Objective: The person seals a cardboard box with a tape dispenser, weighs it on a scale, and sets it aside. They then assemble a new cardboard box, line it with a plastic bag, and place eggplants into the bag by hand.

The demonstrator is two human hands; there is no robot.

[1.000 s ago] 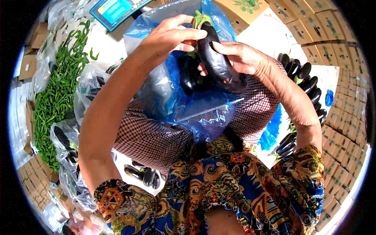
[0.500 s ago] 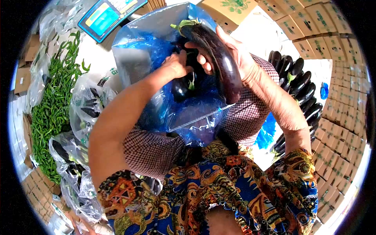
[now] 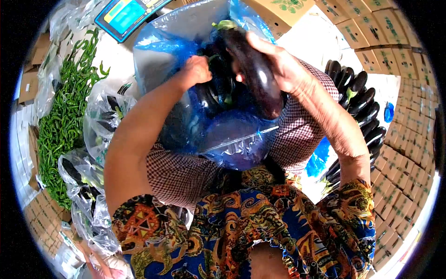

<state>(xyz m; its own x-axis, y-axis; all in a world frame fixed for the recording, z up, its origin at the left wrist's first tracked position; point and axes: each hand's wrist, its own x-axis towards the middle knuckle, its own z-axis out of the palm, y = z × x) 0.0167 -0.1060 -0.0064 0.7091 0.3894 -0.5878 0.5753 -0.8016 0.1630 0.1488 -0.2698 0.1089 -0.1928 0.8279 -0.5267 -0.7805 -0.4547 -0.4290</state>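
A large dark eggplant (image 3: 261, 69) with a green stem cap is gripped in my right hand (image 3: 284, 67), tilted over the mouth of a blue plastic bag (image 3: 162, 49). The bag stands between my knees, lined inside a box-like shape, and more eggplants (image 3: 206, 98) lie within it. My left hand (image 3: 197, 70) is inside the bag's left part, fingers curled beside the dark eggplants; what they hold, if anything, is hidden.
Green peppers (image 3: 62, 139) are heaped at the left, near clear bags (image 3: 97, 209) holding eggplants. A blue-framed scale (image 3: 125, 18) is at the top. Eggplants (image 3: 364, 102) are piled at the right, before stacked cartons (image 3: 413, 121). Another person's arm (image 3: 100, 267) shows at bottom left.
My right hand has lowered the eggplant slightly into the bag's mouth. My left hand has shifted left and its fingers have curled. The view has shifted a little.
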